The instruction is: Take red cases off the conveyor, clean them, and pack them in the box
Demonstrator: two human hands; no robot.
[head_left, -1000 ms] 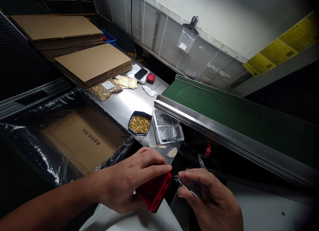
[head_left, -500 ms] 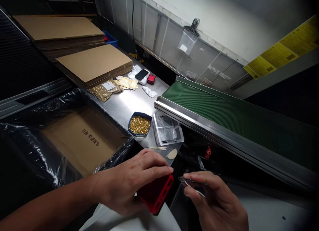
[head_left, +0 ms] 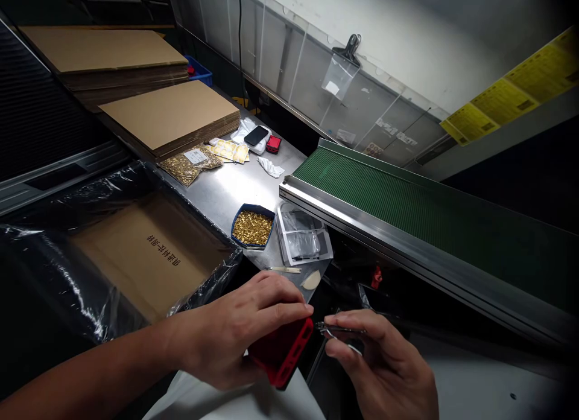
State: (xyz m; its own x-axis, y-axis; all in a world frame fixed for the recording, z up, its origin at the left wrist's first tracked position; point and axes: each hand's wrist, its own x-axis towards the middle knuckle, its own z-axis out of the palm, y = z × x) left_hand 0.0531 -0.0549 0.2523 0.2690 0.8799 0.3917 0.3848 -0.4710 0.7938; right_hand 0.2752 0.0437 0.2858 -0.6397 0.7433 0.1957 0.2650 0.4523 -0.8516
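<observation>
My left hand grips a red phone case, its slotted edge turned to the right and its dark face partly under my fingers. Between the thumb and fingers of my right hand is a pair of small metal nail clippers. The clippers' jaws point left and sit a short gap from the case's upper right edge. Beyond my hands, a blue tray of small gold-coloured metal parts stands on the metal table.
A cardboard box lined with plastic film lies at left, below cardboard stacks. A green conveyor belt runs along the right. A white tray with clear bags, a phone and a bag of gold parts rest on the table.
My right hand has moved a little left, bringing the clippers closer to the red phone case's edge. My left hand has barely moved.
</observation>
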